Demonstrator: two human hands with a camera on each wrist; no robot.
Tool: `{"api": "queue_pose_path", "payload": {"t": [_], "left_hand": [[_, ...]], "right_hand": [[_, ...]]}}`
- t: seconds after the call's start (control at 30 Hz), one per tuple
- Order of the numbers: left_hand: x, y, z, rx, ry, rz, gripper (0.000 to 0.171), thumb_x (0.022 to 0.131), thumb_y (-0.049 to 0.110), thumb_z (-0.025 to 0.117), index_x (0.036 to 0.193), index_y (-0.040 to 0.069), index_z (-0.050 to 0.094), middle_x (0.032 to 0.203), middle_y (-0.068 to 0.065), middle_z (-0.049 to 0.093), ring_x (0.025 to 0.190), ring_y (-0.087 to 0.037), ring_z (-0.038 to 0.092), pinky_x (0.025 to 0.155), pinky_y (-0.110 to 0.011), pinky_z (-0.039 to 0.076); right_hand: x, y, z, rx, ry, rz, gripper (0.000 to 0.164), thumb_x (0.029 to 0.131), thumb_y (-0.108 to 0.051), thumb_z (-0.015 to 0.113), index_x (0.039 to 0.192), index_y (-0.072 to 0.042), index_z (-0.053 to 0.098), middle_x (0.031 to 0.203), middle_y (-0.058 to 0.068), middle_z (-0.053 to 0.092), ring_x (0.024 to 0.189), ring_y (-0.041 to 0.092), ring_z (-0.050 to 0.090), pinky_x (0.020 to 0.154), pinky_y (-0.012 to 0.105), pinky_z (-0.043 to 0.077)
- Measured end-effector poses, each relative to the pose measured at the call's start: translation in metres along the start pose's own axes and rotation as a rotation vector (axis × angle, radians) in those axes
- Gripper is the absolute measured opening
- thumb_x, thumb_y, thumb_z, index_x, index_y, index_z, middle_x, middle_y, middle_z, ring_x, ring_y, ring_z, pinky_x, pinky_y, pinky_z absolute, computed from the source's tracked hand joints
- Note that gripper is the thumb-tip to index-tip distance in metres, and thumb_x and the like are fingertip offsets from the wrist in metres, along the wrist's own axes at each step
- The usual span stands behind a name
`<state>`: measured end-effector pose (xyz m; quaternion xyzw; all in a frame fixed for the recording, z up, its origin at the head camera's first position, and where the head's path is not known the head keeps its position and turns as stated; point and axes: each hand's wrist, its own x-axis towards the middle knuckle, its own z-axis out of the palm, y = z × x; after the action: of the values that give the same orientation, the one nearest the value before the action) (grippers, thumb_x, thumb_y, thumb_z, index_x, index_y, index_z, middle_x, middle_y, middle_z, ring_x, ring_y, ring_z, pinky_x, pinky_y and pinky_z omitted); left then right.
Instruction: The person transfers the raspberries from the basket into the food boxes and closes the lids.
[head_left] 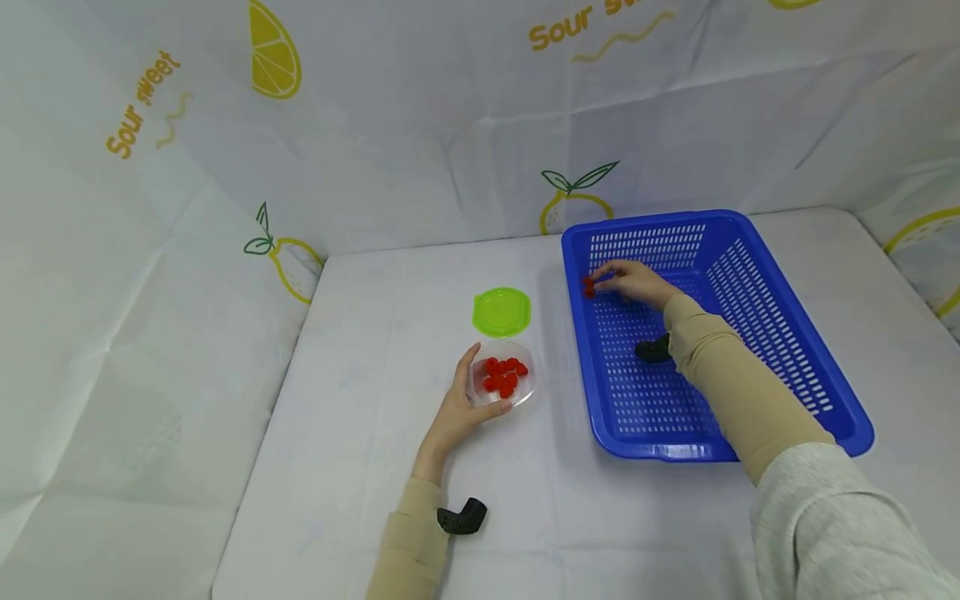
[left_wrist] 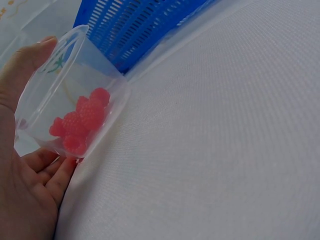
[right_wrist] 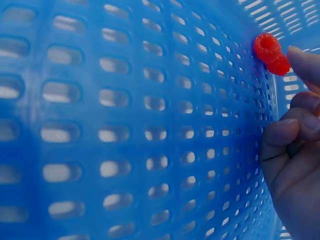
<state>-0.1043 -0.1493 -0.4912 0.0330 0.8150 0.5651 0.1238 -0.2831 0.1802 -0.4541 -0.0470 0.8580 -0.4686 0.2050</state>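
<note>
My left hand (head_left: 459, 412) grips a clear plastic container (head_left: 534, 387) on the table, thumb on one side and fingers on the other. Several red raspberries (left_wrist: 82, 119) lie in its bottom. Inside the blue basket (head_left: 585, 367), my right hand (head_left: 633, 282) reaches to the left wall. Two raspberries (right_wrist: 270, 52) sit together there in the basket's corner, right at the tip of its extended finger (right_wrist: 301, 64). Other fingers of that hand are bent and hold nothing in the right wrist view.
A green lid (head_left: 502, 312) lies flat on the white table just behind the container. The basket's raised rim (head_left: 583, 333) stands between the two hands. A printed white cloth (head_left: 420, 150) hangs behind the table and along its left side.
</note>
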Motion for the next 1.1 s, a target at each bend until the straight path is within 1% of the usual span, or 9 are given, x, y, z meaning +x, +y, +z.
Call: {"api": "queue_pose_path", "payload": {"t": [0.1,0.27,0.33,0.43,0.57,0.77,0.87,1.0,1.1], "left_hand": [[0.001,0.001,0.000,0.008,-0.008,-0.007,0.094,0.075,0.029,0.077,0.145,0.042,0.016,0.153,-0.001,0.027,0.144,-0.026,0.019,0.113,-0.060,0.020],[0.001,0.003,-0.001,0.013,-0.023,-0.009,0.095,0.076,0.023,0.076,0.148,0.031,0.015,0.154,-0.007,0.026,0.144,-0.030,0.019,0.112,-0.060,0.020],[0.001,0.002,-0.001,0.012,-0.022,-0.010,0.095,0.076,0.024,0.076,0.148,0.033,0.015,0.154,-0.006,0.026,0.144,-0.029,0.019,0.113,-0.060,0.020],[0.001,0.001,0.000,0.011,-0.009,-0.009,0.094,0.075,0.028,0.077,0.145,0.041,0.016,0.153,-0.002,0.026,0.144,-0.026,0.019,0.113,-0.059,0.020],[0.000,0.000,0.001,0.007,0.006,0.002,0.093,0.073,0.035,0.077,0.142,0.048,0.016,0.153,0.003,0.027,0.144,-0.023,0.020,0.112,-0.060,0.021],[0.000,0.001,0.001,0.012,0.015,0.005,0.093,0.072,0.038,0.077,0.142,0.047,0.017,0.152,0.003,0.028,0.143,-0.024,0.021,0.111,-0.061,0.022],[0.000,0.001,0.001,0.022,0.016,0.000,0.093,0.073,0.036,0.077,0.143,0.047,0.017,0.152,0.003,0.027,0.143,-0.024,0.021,0.111,-0.061,0.022],[0.000,0.003,0.001,0.028,0.009,-0.008,0.093,0.075,0.032,0.076,0.144,0.046,0.015,0.154,0.002,0.025,0.144,-0.024,0.019,0.111,-0.061,0.021],[-0.003,0.011,0.000,0.030,-0.003,-0.010,0.093,0.077,0.028,0.075,0.147,0.039,0.014,0.154,-0.002,0.024,0.144,-0.027,0.018,0.111,-0.062,0.021]], "right_hand": [[0.000,-0.001,0.001,-0.055,0.005,-0.012,0.036,0.091,-0.023,0.059,0.120,-0.003,0.057,0.102,0.006,0.052,0.075,0.018,0.039,0.065,0.028,0.037],[0.001,-0.001,0.003,-0.152,-0.004,-0.040,0.036,0.090,-0.025,0.061,0.119,-0.005,0.060,0.121,0.015,0.055,0.087,0.020,0.042,0.069,0.027,0.036],[0.001,-0.001,0.004,-0.164,-0.010,-0.040,0.036,0.089,-0.026,0.062,0.118,-0.006,0.061,0.122,0.015,0.054,0.090,0.021,0.042,0.069,0.027,0.037],[0.001,-0.001,0.004,-0.163,-0.025,-0.034,0.037,0.087,-0.026,0.064,0.118,-0.006,0.060,0.120,0.016,0.053,0.093,0.024,0.043,0.071,0.030,0.038],[0.001,-0.002,0.002,-0.141,-0.046,-0.033,0.039,0.086,-0.023,0.064,0.120,-0.005,0.058,0.128,0.019,0.051,0.106,0.030,0.043,0.085,0.039,0.038],[0.001,-0.003,0.003,-0.146,-0.056,-0.033,0.040,0.087,-0.023,0.064,0.121,-0.004,0.059,0.136,0.021,0.048,0.120,0.034,0.040,0.101,0.051,0.033],[0.002,-0.003,0.004,-0.169,-0.057,-0.027,0.038,0.086,-0.026,0.066,0.118,-0.006,0.062,0.130,0.019,0.052,0.115,0.032,0.043,0.098,0.049,0.033],[0.004,0.000,0.005,-0.191,-0.061,-0.027,0.035,0.084,-0.028,0.068,0.112,-0.008,0.064,0.117,0.015,0.056,0.098,0.026,0.044,0.083,0.038,0.033],[0.006,0.002,0.005,-0.206,-0.067,-0.039,0.037,0.084,-0.028,0.069,0.115,-0.009,0.064,0.118,0.014,0.057,0.094,0.024,0.043,0.080,0.036,0.032]]}}
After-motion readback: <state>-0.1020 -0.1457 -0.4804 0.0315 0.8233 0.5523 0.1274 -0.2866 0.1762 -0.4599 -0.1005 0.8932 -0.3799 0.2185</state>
